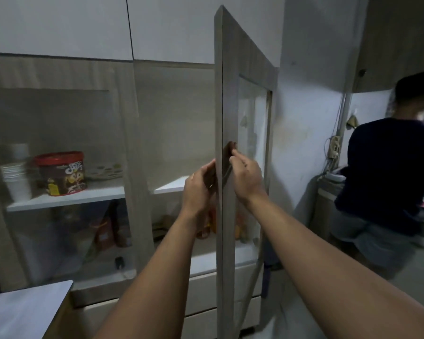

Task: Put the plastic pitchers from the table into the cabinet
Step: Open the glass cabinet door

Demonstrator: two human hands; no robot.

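wood-grain cabinet door (230, 94) gripped by two hands: left hand (198, 189), right hand (247, 177).

1 head camera looks forward and slightly down, close to the open cabinet door (227, 118), nearly edge-on.

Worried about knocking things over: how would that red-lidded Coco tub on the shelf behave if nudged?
The Coco tub looks squat with a broad base, so it would probably slide rather than tip. Its contents are hidden, so its weight is uncertain. The cup stack beside it seems likelier to topple.
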